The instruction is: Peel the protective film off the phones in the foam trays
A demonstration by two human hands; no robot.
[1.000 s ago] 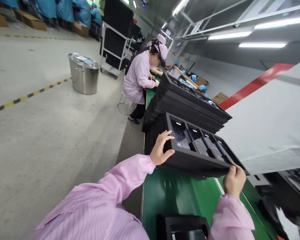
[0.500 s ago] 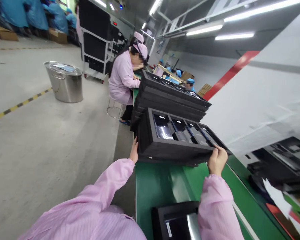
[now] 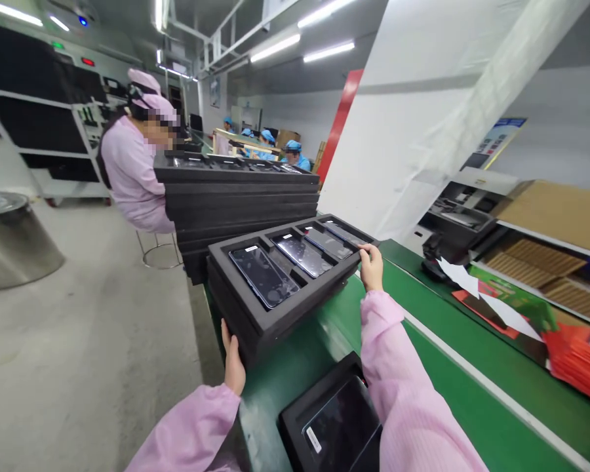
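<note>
Between my hands is a small stack of black foam trays (image 3: 270,322), its top tray holding several smartphones (image 3: 305,254) in separate pockets. My left hand (image 3: 233,360) presses against the near left side of the stack, fingers partly hidden by it. At the right end, my right hand (image 3: 372,265) grips the top edge with thumb and fingers. The stack sits at an angle over the green work surface; whether it rests fully there I cannot tell. Closer to me lies another black foam tray (image 3: 295,419) with a smartphone (image 3: 344,419) in it, partly covered by my right sleeve.
A taller stack of foam trays (image 3: 246,203) stands just beyond. A co-worker in pink (image 3: 132,157) sits at the left of the bench. A white strip divides the green surface (image 3: 437,373). Papers (image 3: 511,314) and red items (image 3: 580,360) lie right; a metal bin (image 3: 19,249) stands left.
My view has swung to the right. The held stack now sits more askew to the tall stack, its left end nearer me, and both hands have stayed on it.
</note>
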